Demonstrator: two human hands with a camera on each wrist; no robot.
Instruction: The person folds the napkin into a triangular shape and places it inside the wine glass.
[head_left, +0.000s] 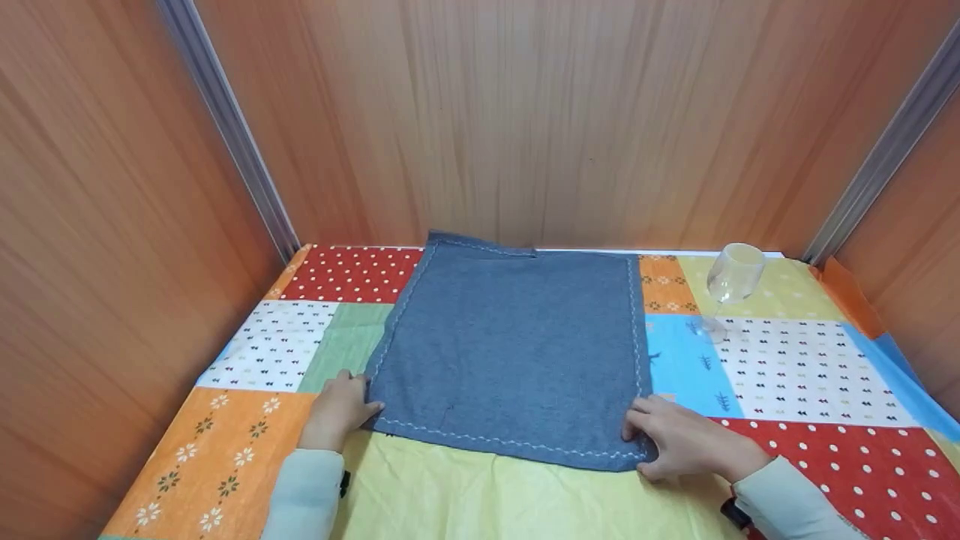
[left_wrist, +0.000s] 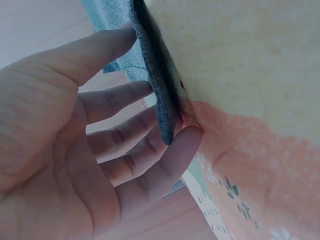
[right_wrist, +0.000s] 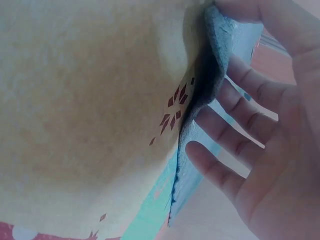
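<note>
A square grey-blue cloth (head_left: 517, 352) with pale wavy stitching along its borders lies spread on the patterned tablecloth (head_left: 480, 495). My left hand (head_left: 341, 405) holds its near left corner. In the left wrist view, the thumb and fingers (left_wrist: 125, 140) meet the cloth's dark edge (left_wrist: 155, 75). At the near right corner my right hand (head_left: 679, 439) holds the cloth between thumb and fingers. The right wrist view shows the edge (right_wrist: 217, 55) rising in a small wave beside these fingers (right_wrist: 220, 165). The cloth's far left corner looks slightly folded and uneven.
A clear stemmed wine glass (head_left: 735, 277) stands upright at the back right, apart from the cloth. Wood-grain panels (head_left: 517, 120) enclose the table at the back and both sides, with metal posts (head_left: 232, 135) at the corners.
</note>
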